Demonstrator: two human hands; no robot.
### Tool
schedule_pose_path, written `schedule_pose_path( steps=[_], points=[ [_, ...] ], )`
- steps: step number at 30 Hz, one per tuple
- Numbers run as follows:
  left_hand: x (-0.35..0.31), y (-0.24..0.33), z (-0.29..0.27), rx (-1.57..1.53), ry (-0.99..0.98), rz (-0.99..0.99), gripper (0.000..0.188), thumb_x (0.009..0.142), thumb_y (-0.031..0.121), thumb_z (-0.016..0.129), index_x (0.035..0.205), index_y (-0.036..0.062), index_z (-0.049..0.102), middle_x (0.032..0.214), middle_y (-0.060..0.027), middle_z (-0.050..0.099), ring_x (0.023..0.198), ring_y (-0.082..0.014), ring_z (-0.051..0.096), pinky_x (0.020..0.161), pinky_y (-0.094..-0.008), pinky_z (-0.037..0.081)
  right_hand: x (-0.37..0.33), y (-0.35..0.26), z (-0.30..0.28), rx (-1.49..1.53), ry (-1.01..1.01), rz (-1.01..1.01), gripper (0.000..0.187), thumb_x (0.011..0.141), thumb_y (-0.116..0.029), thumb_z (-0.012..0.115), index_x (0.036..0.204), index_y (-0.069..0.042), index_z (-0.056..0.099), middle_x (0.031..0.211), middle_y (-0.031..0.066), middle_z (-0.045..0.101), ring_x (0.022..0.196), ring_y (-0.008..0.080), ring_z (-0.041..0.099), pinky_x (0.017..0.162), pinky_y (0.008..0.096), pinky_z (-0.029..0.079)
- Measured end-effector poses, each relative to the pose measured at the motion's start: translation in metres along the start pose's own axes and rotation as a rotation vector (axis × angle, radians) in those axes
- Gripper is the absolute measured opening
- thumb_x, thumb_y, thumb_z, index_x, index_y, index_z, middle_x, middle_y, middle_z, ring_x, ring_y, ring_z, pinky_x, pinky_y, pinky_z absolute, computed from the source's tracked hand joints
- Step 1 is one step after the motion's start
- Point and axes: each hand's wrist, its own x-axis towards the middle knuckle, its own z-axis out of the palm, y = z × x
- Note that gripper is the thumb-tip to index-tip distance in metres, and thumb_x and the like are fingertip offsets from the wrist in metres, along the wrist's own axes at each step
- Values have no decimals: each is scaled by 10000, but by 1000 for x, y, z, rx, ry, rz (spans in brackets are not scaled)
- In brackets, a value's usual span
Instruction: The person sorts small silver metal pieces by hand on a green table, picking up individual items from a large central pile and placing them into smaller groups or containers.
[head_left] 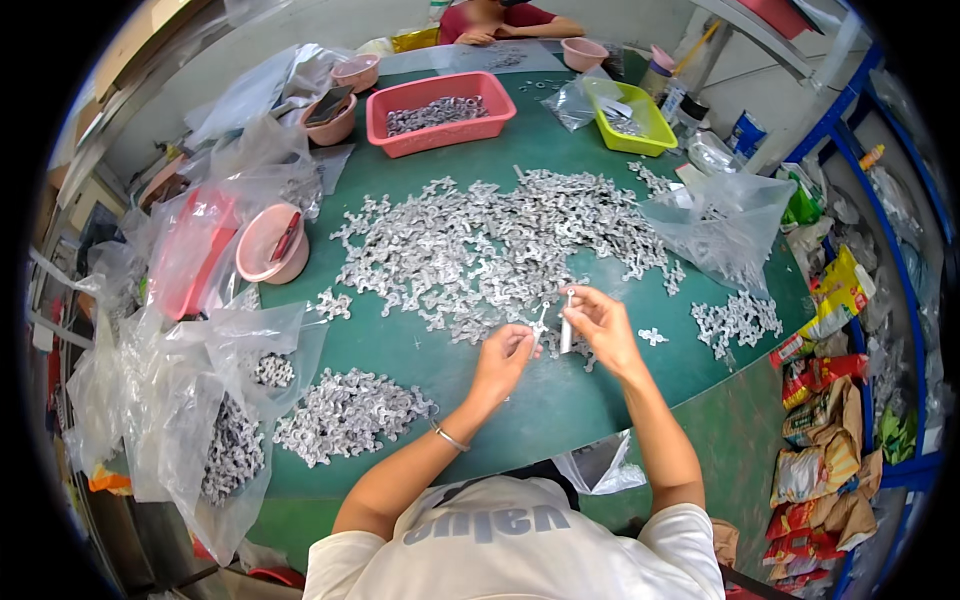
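My left hand (503,360), a bracelet on its wrist, pinches a small grey metal part (540,324) over the green table. Close beside it, my right hand (606,328) grips a slim silver-white rod-shaped tool (567,328), held nearly upright. Whether tool and part touch I cannot tell. Just beyond both hands spreads a large heap of similar branched metal parts (490,235). A smaller pile (350,415) lies left of my left forearm, and another group of parts (738,322) lies to the right. One loose part (652,337) rests near my right hand.
A pink tray (440,143) and a yellow-green tray (640,142) of metal pieces stand at the back. Plastic bags (170,400) crowd the left edge; another bag (720,225) lies right. A pink bowl (268,262) sits left. Across the table sits another person (545,30).
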Motion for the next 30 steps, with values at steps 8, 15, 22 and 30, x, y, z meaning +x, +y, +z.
schedule_pose_path(
  steps=[8, 15, 22, 30],
  points=[
    [-8, -2, 15, 22, -5, 115, 139, 884, 47, 534, 987, -35, 576, 854, -63, 628, 762, -92, 593, 667, -210, 475, -13, 6, 7, 196, 65, 145, 269, 807, -23, 631, 1059, 19, 546, 822, 50, 609, 605, 70, 529, 547, 194, 436],
    [-16, 6, 20, 14, -7, 89, 216, 880, 39, 534, 1079, -40, 562, 983, -82, 620, 915, -135, 590, 770, -246, 475, -18, -9, -17, 37, 94, 139, 133, 797, -24, 641, 920, 17, 608, 757, 48, 613, 618, 76, 546, 548, 199, 446],
    [-23, -3, 3, 121, -33, 126, 221, 867, 47, 537, 1077, -7, 578, 1019, -92, 628, 974, -160, 584, 815, -285, 469, 24, -72, -107, -576, 760, -649, 122, 775, -20, 646, 883, 23, 611, 763, 52, 618, 668, 95, 555, 601, 236, 456],
    [-22, -1, -2, 135, -119, 58, 204, 877, 33, 530, 1066, -30, 574, 1029, -87, 613, 982, -140, 571, 843, -263, 455, 60, -78, -208, -1168, 946, -439, 195, 778, -43, 620, 958, 28, 598, 913, 203, 598, 789, 328, 599, 713, 393, 464]
  ],
)
